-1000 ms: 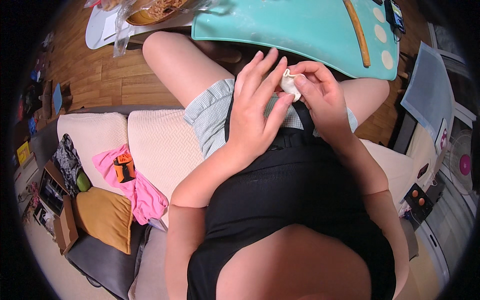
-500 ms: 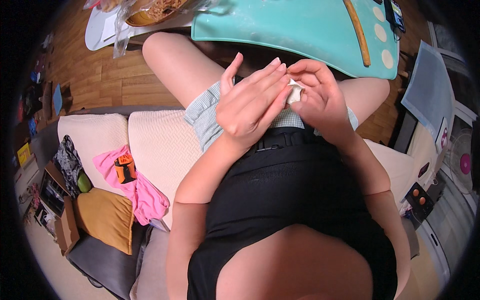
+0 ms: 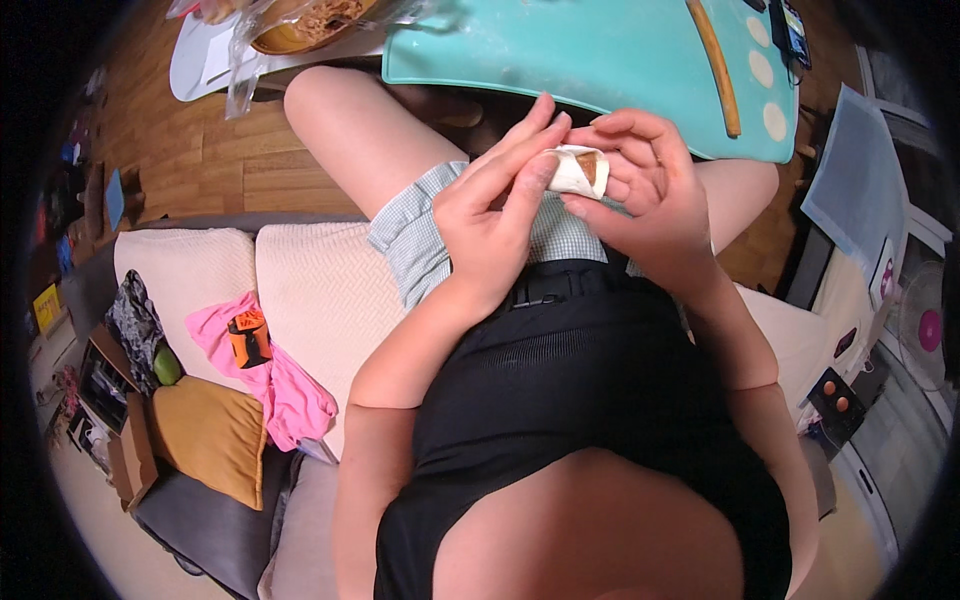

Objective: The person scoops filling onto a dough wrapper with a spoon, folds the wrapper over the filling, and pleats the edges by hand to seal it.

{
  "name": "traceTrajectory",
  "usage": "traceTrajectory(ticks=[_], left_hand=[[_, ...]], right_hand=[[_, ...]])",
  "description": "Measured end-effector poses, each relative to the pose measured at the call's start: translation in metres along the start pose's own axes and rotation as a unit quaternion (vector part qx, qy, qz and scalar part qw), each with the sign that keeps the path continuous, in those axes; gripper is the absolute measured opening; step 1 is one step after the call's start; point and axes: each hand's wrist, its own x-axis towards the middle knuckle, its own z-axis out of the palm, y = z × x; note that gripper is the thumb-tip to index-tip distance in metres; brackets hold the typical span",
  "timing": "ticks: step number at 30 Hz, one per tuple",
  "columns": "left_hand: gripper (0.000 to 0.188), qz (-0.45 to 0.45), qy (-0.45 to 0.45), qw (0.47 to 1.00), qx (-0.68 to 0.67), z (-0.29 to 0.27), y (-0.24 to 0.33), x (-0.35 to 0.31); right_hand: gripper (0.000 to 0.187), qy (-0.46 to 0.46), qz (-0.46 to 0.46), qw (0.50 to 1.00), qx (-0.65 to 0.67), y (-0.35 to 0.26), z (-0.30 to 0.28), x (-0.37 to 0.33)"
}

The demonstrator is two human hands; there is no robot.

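Note:
A dumpling (image 3: 572, 183), a white dough wrapper partly folded round brown filling, is held up over my lap. At its left end, my left hand (image 3: 495, 190) pinches the dough between thumb and fingers. My right hand (image 3: 650, 185) cups the other end, its thumb at the lower edge and its curled fingers behind. Filling shows through the gap in the wrapper on the right side. Parts of the right fingertips are hidden behind the dough.
Beyond my knees stands a turquoise board (image 3: 560, 60) with a wooden rolling pin (image 3: 715, 70) and round dough wrappers (image 3: 761, 68) along its right edge. A bowl of filling (image 3: 300, 30) sits at the far left beside plastic film. Pink cloth (image 3: 285, 400) lies on the sofa.
My hands have drawn apart slightly and the left one has turned to a pinch. The dumpling, mostly covered before, has turned so its filling shows.

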Motion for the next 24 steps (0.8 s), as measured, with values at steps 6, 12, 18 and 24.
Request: traceTrajectory(ticks=[6, 12, 18, 24], left_hand=[[0.03, -0.06, 0.03, 0.977, -0.202, 0.007, 0.004, -0.006], [0.043, -0.056, 0.024, 0.977, -0.204, 0.012, 0.007, -0.007], [0.035, -0.032, -0.014, 0.99, -0.14, 0.007, 0.009, -0.004], [0.032, 0.004, -0.034, 0.998, -0.047, 0.006, 0.009, -0.003]], right_hand=[[0.039, 0.03, -0.018, 0.997, 0.062, 0.002, -0.004, 0.001], [0.037, 0.013, -0.072, 0.997, 0.009, 0.006, -0.012, 0.001], [0.036, 0.012, -0.07, 0.996, -0.055, 0.001, -0.019, 0.001], [0.035, -0.003, -0.116, 0.974, -0.194, -0.006, -0.025, 0.003]])
